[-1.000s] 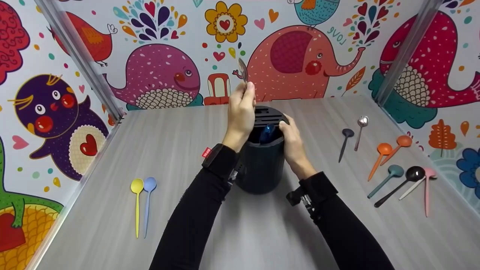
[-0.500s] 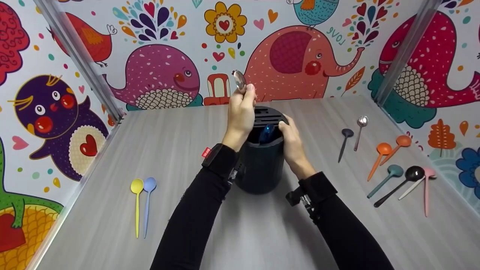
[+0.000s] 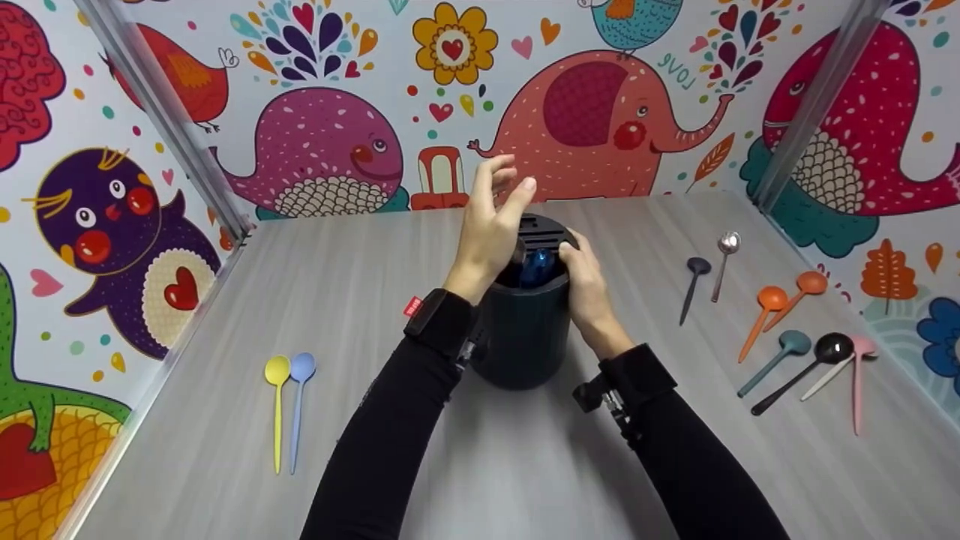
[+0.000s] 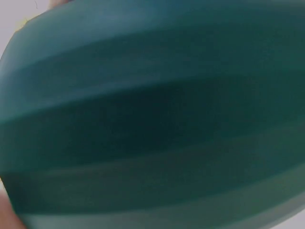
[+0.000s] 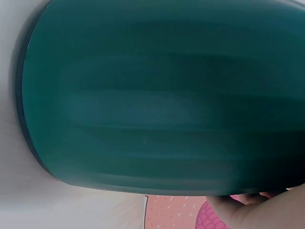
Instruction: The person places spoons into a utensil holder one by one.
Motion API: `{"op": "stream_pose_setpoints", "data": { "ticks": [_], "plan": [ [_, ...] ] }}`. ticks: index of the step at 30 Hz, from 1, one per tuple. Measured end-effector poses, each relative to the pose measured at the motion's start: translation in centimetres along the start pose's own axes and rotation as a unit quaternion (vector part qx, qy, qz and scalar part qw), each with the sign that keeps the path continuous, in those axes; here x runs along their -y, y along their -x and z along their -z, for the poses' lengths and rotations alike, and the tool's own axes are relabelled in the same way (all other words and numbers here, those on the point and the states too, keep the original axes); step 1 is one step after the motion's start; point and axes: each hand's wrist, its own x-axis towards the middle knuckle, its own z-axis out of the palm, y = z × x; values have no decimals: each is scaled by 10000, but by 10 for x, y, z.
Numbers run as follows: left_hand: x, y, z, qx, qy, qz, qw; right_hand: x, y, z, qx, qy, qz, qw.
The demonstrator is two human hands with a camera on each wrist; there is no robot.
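A dark green container [image 3: 523,337] with a black slotted top [image 3: 545,234] stands upright mid-table; its ribbed side fills the left wrist view [image 4: 152,114] and most of the right wrist view [image 5: 143,109]. Through the front opening a shiny blue item [image 3: 538,268] shows, with a small metallic piece beside it, partly behind the left hand. My left hand [image 3: 486,232] is raised at the container's left rim, fingers loosely bent and thumb apart, holding nothing visible. My right hand [image 3: 589,292] grips the upper right side, thumb at the rim, its fingers mostly hidden behind.
Yellow [image 3: 277,412] and light blue [image 3: 298,412] spoons lie side by side at the left. Across the right lie several spoons and ladles, among them silver [image 3: 728,242], orange [image 3: 771,298], teal [image 3: 794,343], black [image 3: 832,348] and pink [image 3: 858,390]. Patterned walls stand behind and at both sides.
The silver spoon in my left hand sank from upright behind the fingers and has left the hand, whose fingers have spread. A metallic piece now shows in the opening. My right hand stays put.
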Motion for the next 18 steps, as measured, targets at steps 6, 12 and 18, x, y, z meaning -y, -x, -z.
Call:
{"op": "stream_pose_setpoints", "data": {
  "ticks": [6,12,18],
  "plan": [
    [2,1,1,-121,-11,-39,9999,0,0,0,-4,-9,-26,10000],
    [4,1,3,-153,23,-68,9999,1,0,0,-39,-76,37,10000],
    [6,3,10,-274,63,-34,9996,0,0,0,-25,-135,83,9999]
  ]
}}
